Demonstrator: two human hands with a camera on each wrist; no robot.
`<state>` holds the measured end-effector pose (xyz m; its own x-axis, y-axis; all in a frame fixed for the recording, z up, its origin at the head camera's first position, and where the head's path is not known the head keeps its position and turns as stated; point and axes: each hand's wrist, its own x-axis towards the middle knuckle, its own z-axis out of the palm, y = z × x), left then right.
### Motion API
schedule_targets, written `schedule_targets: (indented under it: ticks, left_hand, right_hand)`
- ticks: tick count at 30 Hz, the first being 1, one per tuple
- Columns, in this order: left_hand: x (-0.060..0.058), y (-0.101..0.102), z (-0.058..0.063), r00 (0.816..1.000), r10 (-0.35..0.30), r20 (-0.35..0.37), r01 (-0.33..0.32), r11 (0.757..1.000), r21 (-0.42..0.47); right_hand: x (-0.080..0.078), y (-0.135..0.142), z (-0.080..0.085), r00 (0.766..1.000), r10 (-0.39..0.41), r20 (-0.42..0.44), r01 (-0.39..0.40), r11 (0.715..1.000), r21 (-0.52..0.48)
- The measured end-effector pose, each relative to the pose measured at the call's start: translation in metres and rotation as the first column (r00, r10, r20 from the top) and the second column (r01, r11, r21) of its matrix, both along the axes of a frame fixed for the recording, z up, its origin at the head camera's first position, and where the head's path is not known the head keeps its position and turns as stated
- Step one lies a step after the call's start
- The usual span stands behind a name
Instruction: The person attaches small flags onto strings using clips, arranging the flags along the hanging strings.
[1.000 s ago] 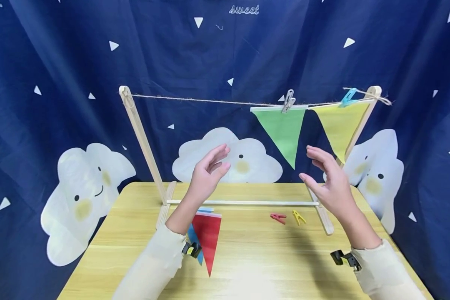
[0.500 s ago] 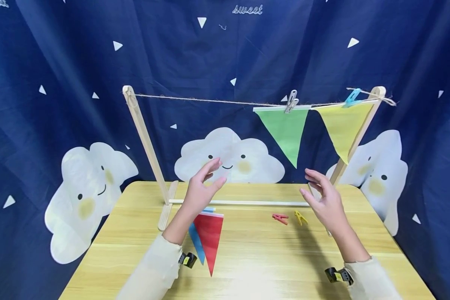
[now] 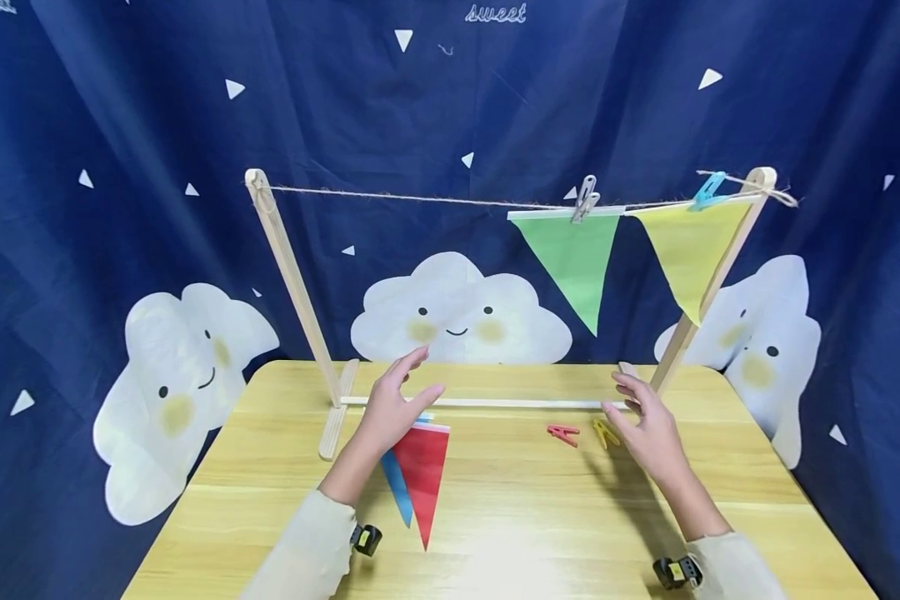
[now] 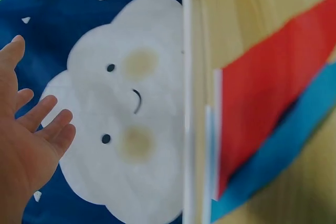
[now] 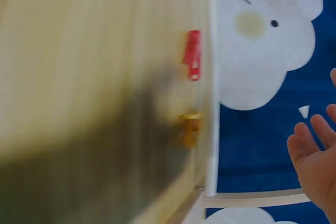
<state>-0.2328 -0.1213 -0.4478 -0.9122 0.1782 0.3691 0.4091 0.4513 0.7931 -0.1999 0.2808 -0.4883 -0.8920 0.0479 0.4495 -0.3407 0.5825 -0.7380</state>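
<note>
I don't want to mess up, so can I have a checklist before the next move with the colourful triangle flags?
1. Green triangular flag clipped to tan twine by grey clothespin: ok.
2. Yellow triangular flag clipped up by light-blue plastic clothespin: ok.
3. Left hand and right hand empty: ok.
4. Red plastic clothespin and yellow plastic clothespin ready: ok, both on the wooden table.
5. Blue triangular flag uncovered: not ok, red triangular flag partly covers it.
6. Twine tied tightly: cannot tell.

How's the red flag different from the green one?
The red flag lies on the table, partly over a blue flag; the green flag hangs from the string. A gray clothespin clips the green flag; the red flag shows none. Both are triangles with white top strips.
</note>
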Motion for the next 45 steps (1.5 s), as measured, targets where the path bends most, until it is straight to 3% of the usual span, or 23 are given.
schedule_targets:
  ticks: [7,11,20,24,35,45]
  left_hand:
    - [-0.003,-0.011,-0.025,0.997,0.052,0.056,-0.047,0.995,-0.092]
    - [-0.002,-0.017,-0.038,0.997,0.054,0.050,-0.045,0.987,-0.156]
    - [-0.004,-0.029,-0.062,0.990,0.098,0.099,-0.067,0.958,-0.280]
    - [-0.005,-0.033,-0.071,0.990,0.106,0.088,-0.072,0.942,-0.326]
    - [-0.015,-0.040,-0.086,0.986,0.149,0.079,-0.097,0.883,-0.460]
    - [-0.017,-0.043,-0.097,0.988,0.145,0.042,-0.096,0.820,-0.564]
  right_hand:
    - [0.000,0.006,-0.024,0.987,-0.031,0.157,0.023,0.998,0.053]
    - [-0.001,0.006,-0.035,0.977,-0.028,0.212,0.010,0.996,0.086]
    - [0.000,0.009,-0.050,0.966,-0.031,0.255,-0.023,0.978,0.208]
    - [0.000,0.009,-0.053,0.963,-0.022,0.270,-0.043,0.972,0.232]
    - [-0.005,0.011,-0.060,0.961,-0.016,0.275,-0.065,0.957,0.284]
    - [-0.004,0.010,-0.063,0.946,-0.072,0.315,-0.043,0.938,0.345]
